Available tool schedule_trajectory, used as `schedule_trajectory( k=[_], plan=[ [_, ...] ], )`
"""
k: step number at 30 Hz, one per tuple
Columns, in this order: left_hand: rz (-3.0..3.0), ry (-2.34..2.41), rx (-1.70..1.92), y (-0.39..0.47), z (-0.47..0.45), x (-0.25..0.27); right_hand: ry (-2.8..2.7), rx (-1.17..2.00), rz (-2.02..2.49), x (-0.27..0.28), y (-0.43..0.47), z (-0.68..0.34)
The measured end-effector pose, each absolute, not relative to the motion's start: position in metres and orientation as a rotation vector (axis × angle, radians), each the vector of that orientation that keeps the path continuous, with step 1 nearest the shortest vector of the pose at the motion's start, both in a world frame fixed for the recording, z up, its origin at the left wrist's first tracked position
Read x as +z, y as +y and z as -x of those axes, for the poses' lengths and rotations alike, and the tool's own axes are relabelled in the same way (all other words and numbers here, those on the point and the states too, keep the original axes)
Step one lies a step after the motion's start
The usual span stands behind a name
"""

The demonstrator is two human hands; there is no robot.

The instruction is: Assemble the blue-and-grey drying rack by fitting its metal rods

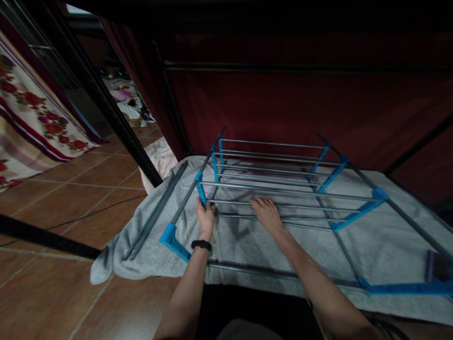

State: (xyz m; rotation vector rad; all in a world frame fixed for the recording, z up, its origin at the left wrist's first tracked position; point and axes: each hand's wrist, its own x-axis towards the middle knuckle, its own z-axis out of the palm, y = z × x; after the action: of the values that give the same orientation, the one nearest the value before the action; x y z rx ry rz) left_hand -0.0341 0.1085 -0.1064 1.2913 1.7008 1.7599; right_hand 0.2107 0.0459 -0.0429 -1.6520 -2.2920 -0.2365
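A rack (283, 190) of grey metal rods joined by blue plastic brackets rests on a grey blanket. It looks like a clothes drying rack. My left hand (204, 219), with a black band on the wrist, grips the lower end of a blue bracket (200, 188) on the rack's left side, thumb and fingers around it. To the right, my right hand (268, 216) lies across a thin metal rod (233, 202), its fingers curled over it; their undersides are hidden. Nearer me, a larger blue corner bracket (173, 242) meets the thick front tube (247, 269).
Loose grey tubes (155, 212) lie at the left on the blanket (354, 189), which covers a bed-like surface. Black frame posts (106, 99) and a dark red curtain (265, 104) enclose it. A flowered cloth (46, 113) hangs over the tiled floor (88, 189).
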Motion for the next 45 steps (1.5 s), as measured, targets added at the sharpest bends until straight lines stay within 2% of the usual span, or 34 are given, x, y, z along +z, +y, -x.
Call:
schedule_trajectory(
  k=[14,29,45],
  plan=[
    [-1.337,1.715,1.7,0.11,0.038,-0.106,-2.398,-0.203,1.632,-0.029,0.05,-0.209],
    [-1.359,1.669,1.693,0.115,0.039,-0.105,-2.542,0.022,1.491,-0.013,0.087,-0.1],
    [-1.311,1.624,1.761,0.116,0.035,-0.117,-2.667,0.136,1.389,-0.011,0.103,-0.081]
  ],
)
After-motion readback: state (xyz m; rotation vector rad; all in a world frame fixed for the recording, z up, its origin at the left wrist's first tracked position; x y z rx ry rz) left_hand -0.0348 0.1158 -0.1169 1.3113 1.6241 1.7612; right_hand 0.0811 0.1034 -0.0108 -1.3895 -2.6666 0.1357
